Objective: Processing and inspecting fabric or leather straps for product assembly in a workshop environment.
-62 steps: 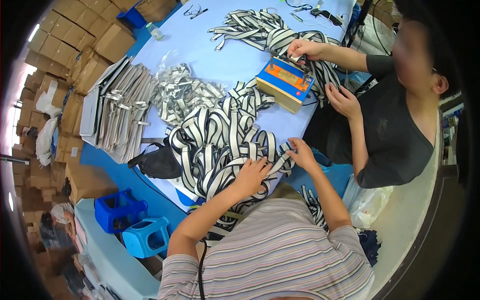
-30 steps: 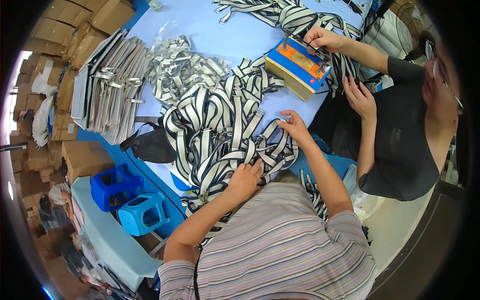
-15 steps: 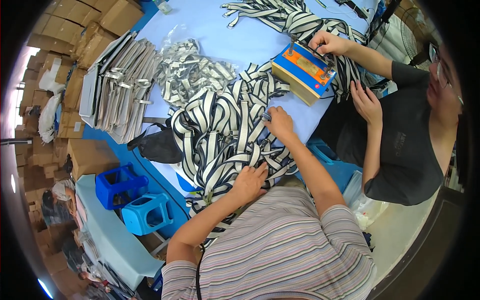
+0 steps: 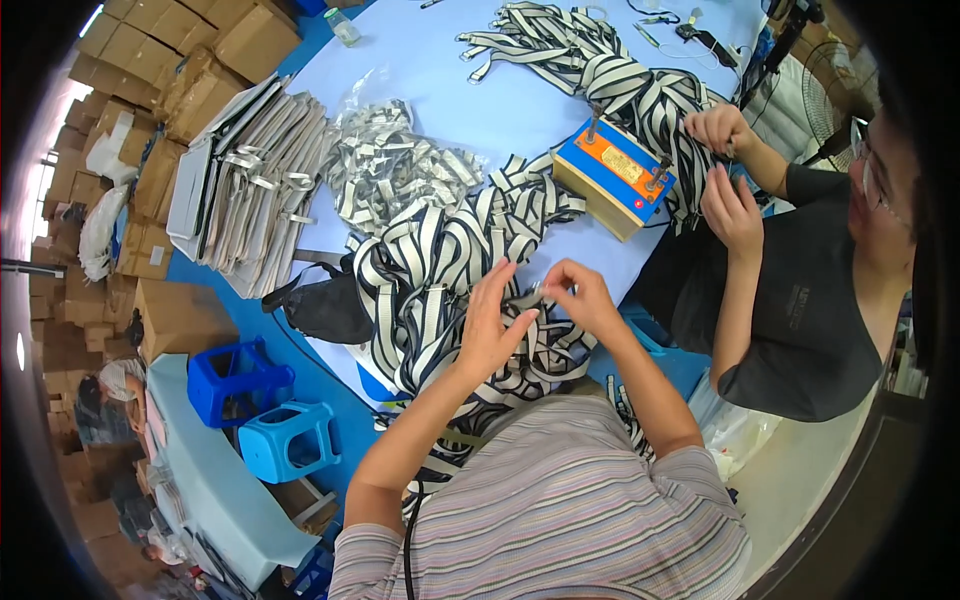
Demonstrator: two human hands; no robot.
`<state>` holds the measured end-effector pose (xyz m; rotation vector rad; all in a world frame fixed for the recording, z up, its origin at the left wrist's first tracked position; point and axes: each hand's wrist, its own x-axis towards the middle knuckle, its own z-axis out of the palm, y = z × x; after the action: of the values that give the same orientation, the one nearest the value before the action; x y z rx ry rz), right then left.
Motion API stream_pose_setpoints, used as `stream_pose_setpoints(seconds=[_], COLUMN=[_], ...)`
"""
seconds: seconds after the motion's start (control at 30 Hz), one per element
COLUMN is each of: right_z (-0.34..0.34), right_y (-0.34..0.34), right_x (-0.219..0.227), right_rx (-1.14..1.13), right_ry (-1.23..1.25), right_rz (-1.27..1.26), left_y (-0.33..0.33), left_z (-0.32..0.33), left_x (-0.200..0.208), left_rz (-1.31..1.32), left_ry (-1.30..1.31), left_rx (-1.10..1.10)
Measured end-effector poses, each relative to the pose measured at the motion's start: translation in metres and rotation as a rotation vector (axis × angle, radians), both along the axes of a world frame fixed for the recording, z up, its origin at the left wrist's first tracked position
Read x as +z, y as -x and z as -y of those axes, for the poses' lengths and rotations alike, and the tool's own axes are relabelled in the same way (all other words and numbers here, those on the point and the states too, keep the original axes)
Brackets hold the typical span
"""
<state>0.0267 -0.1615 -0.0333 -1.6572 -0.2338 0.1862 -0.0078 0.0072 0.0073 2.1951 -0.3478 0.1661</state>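
A heap of cream straps with dark edges (image 4: pixel 425 330) covers the near part of the table in front of me. My left hand (image 4: pixel 490 325) hovers over the heap, fingers stretched up and thumb spread apart. Close to its right, my right hand (image 4: pixel 583 297) pinches the end of a dark strap (image 4: pixel 525 299) between thumb and fingertips. A small shiny piece shows at that end, too small to make out. The strap lies between my two hands, close to my left thumb.
Beyond my right hand stands a blue and orange box-shaped device (image 4: pixel 612 170). A co-worker (image 4: pixel 800 290) sits at right, hands raised beside more straps (image 4: pixel 640 90). Further left are bagged strap pieces (image 4: pixel 395 165), stacked flat packets (image 4: pixel 260 190), a black pouch (image 4: pixel 325 305) and blue stools (image 4: pixel 290 440).
My left hand has lifted off the heap and moved up beside my right. My right hand has come down and slightly right, with the strap end. The co-worker's hands have moved away from the device.
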Motion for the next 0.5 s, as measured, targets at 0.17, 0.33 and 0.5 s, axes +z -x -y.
stream_pose_setpoints(seconds=[0.17, 0.33, 0.5], right_z=[-0.005, -0.015, -0.028], right_y=[0.003, -0.039, -0.085], right_x=[0.023, -0.032, -0.072], right_rx=[0.14, -0.089, -0.363], right_ry=[0.016, 0.076, 0.295], right_rz=[-0.02, 0.145, 0.094], left_y=[-0.002, 0.007, 0.0], left_z=[-0.003, -0.015, -0.032], left_x=[-0.009, -0.035, 0.037], left_rz=[-0.662, -0.617, -0.343], left_ry=[0.163, 0.642, 0.972], left_rx=[-0.083, 0.029, 0.148])
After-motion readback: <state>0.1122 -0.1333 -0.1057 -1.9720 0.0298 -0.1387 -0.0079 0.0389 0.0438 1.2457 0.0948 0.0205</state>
